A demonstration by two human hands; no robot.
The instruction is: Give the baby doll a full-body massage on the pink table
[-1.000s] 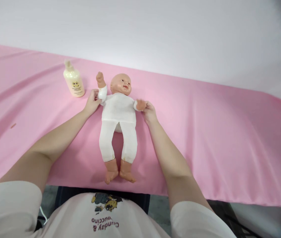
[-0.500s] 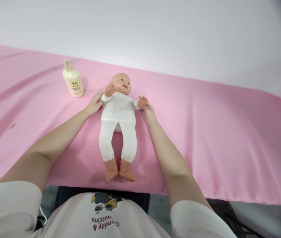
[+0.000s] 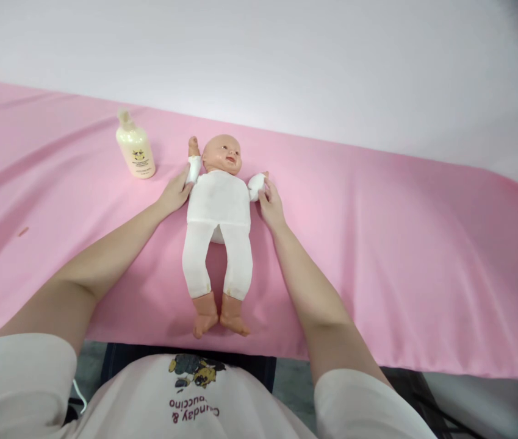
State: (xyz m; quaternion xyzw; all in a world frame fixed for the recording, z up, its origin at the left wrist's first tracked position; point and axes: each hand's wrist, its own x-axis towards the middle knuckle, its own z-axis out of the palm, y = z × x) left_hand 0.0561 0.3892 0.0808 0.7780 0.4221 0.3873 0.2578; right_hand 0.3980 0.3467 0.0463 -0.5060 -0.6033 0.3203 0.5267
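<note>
A baby doll [image 3: 218, 198] with a white cloth body lies face up, its bare feet toward me. My left hand [image 3: 175, 192] is closed on the doll's arm at the picture's left, which points up beside the head. On the other side, my right hand [image 3: 271, 204] has its fingers around the doll's other arm [image 3: 257, 185], whose white sleeve part is turned upward. That arm's plastic hand is mostly hidden behind my fingers.
A cream pump bottle [image 3: 136, 149] with a cow print stands left of the doll's head. A pink cloth [image 3: 405, 262] covers the table, with a small brownish strip [image 3: 23, 231] at the left. Behind rises a white wall [image 3: 286, 61].
Both doll arms have been turned outward and up: the left one now points past the head, and the right one's plastic hand has swung out of sight. The body stays put.
</note>
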